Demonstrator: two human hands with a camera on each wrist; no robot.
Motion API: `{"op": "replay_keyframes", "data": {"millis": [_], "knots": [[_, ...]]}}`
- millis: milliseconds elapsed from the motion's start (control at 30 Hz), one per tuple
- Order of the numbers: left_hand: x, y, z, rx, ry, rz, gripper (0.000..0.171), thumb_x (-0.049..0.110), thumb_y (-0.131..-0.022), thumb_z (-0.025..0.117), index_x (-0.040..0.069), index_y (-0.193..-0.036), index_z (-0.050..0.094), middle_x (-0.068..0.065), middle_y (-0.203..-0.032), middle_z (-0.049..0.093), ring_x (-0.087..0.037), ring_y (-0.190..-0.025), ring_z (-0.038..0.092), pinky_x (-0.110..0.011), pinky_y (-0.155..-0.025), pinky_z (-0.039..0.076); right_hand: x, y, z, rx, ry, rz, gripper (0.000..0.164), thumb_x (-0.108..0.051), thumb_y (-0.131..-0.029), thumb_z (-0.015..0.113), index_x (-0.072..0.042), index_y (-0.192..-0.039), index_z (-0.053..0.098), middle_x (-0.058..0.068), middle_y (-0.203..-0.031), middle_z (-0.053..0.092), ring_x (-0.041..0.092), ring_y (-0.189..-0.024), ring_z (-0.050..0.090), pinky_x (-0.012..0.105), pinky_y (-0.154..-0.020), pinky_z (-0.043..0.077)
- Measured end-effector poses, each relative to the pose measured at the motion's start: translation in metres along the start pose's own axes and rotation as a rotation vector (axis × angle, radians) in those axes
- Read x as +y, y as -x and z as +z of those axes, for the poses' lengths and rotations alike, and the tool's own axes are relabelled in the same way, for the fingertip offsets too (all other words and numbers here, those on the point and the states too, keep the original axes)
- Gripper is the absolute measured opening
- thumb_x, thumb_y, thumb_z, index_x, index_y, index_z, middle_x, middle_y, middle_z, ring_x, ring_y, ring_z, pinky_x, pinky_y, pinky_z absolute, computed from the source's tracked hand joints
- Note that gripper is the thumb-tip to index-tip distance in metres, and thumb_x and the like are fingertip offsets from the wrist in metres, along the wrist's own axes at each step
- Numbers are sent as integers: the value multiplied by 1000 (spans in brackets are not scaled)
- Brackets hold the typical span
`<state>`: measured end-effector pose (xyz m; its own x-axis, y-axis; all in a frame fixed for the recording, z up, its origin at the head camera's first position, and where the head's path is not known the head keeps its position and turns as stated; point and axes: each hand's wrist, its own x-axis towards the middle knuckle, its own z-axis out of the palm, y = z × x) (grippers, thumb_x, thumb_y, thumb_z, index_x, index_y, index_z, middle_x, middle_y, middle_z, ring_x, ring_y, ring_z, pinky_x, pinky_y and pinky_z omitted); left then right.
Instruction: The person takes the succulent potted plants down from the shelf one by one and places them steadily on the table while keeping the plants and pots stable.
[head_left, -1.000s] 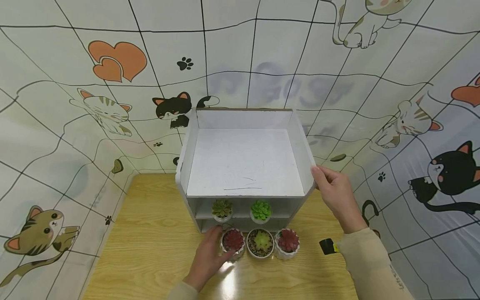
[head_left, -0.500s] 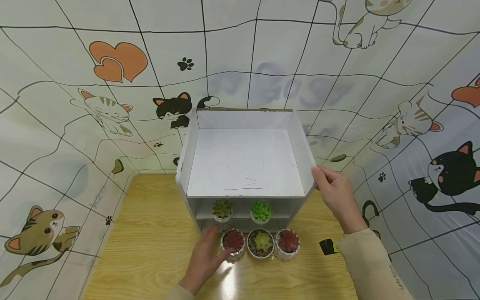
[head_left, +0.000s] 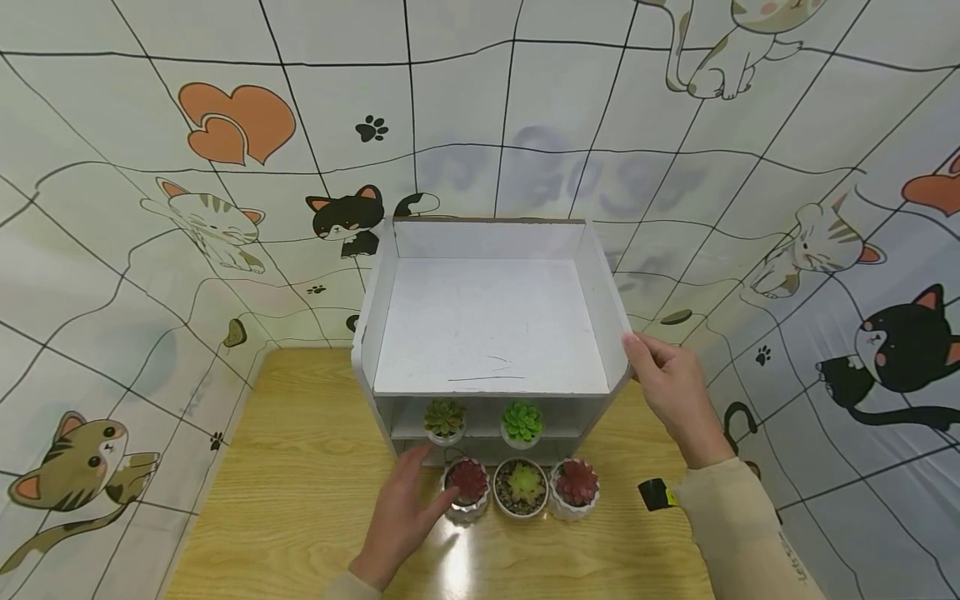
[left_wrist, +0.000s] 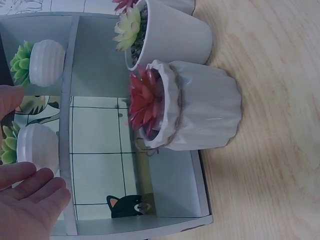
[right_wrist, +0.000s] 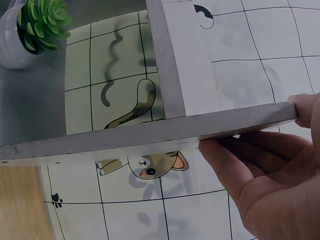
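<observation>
My right hand (head_left: 671, 392) pinches the edge of the right side panel of a white shelf unit (head_left: 491, 325); in the right wrist view the thumb and fingers lie on opposite faces of the panel (right_wrist: 140, 135). Fingers extended and thumb apart, my left hand (head_left: 401, 512) hovers left of a red succulent (head_left: 467, 481) in a white fluted pot (left_wrist: 205, 110) with twine round it. Nothing is in its grasp. On the unit's shelf stand two small white pots, one with a dark green succulent (head_left: 445, 415), the other with a bright green succulent (head_left: 522, 421).
To the right of the red succulent, a yellow-green succulent (head_left: 522, 482) and a second red one (head_left: 577, 481) stand in white pots on the wooden table (head_left: 300, 467). A small black item (head_left: 655, 493) lies near the right sleeve. Cat-print cloth (head_left: 450, 100) surrounds the table.
My left hand has drawn slightly left and back from the red succulent's pot. The right hand keeps its grip on the side panel, and the pots have not moved.
</observation>
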<state>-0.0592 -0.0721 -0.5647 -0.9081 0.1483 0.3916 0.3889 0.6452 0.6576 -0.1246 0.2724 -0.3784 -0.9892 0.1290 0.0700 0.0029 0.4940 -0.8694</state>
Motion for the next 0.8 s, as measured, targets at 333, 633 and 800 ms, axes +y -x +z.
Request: {"op": "replay_keyframes", "data": {"millis": [333, 633, 800], "knots": [[1, -10, -3, 73, 1, 1, 68, 17, -79, 89, -7, -135, 58, -22, -131, 63, -40, -120, 62, -56, -98, 52, 1, 0, 0, -7, -10, -6, 58, -39, -111, 46, 6, -147, 52, 29, -143, 57, 38, -126, 60, 10, -88, 49], [0, -19, -4, 128, 8, -6, 68, 14, -79, 88, -13, -133, 56, -27, -130, 62, -45, -121, 60, -59, -101, 51, 0, 0, 1, 4, -6, -13, 57, -38, -111, 46, 6, -146, 52, 28, -142, 57, 38, -125, 60, 6, -85, 48], [-1, -25, -4, 141, 20, -5, 68, 15, -79, 88, -11, -133, 57, -25, -128, 62, -42, -117, 63, -57, -98, 53, 1, 0, 1, 4, -5, -10, 57, -38, -111, 46, 6, -146, 52, 28, -143, 57, 38, -126, 60, 7, -85, 48]]}}
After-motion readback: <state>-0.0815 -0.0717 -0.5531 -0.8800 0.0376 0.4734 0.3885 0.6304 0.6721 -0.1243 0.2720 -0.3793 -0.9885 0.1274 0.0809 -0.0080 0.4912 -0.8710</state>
